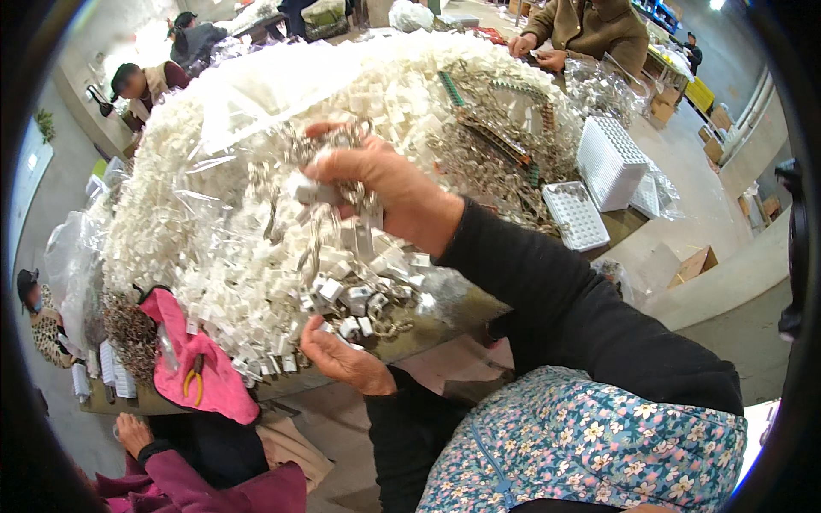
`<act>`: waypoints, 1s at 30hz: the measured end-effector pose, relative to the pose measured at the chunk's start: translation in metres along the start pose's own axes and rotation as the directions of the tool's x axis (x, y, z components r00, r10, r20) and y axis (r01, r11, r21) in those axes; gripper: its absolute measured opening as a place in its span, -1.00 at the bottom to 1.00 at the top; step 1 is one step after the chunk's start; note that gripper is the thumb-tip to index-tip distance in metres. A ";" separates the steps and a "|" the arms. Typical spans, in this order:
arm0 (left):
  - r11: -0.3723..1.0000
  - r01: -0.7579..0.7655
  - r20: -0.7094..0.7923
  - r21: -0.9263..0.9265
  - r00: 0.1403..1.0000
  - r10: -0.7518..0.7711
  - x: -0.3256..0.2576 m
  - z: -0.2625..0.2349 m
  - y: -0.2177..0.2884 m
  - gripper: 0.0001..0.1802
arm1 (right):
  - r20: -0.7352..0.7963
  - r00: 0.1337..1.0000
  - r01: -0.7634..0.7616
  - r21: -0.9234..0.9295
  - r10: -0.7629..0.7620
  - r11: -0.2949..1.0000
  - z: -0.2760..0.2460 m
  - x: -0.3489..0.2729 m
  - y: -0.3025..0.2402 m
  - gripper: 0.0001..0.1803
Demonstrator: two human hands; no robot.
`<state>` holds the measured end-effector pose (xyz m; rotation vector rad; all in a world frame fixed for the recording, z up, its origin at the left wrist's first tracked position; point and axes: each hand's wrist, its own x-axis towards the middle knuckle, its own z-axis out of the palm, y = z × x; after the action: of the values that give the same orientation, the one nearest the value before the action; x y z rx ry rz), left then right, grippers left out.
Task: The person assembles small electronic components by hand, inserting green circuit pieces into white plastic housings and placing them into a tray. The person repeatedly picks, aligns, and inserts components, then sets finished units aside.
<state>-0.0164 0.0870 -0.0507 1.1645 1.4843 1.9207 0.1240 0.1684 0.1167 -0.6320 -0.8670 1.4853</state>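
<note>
White plastic clips [256, 256] overflow the table edge [428, 329]; right hand [385, 192] grasps metal chains [342, 201], left hand [342, 359] cupped open.

A single view is given, taken from a fisheye camera worn on the head and aimed steeply down and forward over the table [445, 318], which is seen from close above. Straight edges are bent toward the dark round rim, and the wearer's own forearms are brought in from the lower edge.
</note>
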 end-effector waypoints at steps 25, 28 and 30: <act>0.997 0.067 0.044 -0.037 0.997 -0.065 -0.002 -0.001 0.008 -0.57 | 0.221 0.945 0.315 -0.815 -0.242 0.487 0.033 0.179 0.088 -0.48; 0.997 0.061 0.046 -0.054 0.997 -0.058 -0.003 -0.002 0.006 -0.59 | 0.379 0.912 0.409 -0.868 -0.156 0.282 0.037 0.185 0.094 -0.35; 0.993 0.055 0.043 -0.102 0.998 -0.050 -0.003 -0.002 0.005 -0.65 | 0.404 0.914 0.403 -0.906 -0.019 0.130 0.037 0.187 0.087 -0.23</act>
<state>-0.0156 0.0827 -0.0474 1.1011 1.3643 1.9035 0.0238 0.3497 0.0867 -1.1734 -2.1691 0.4908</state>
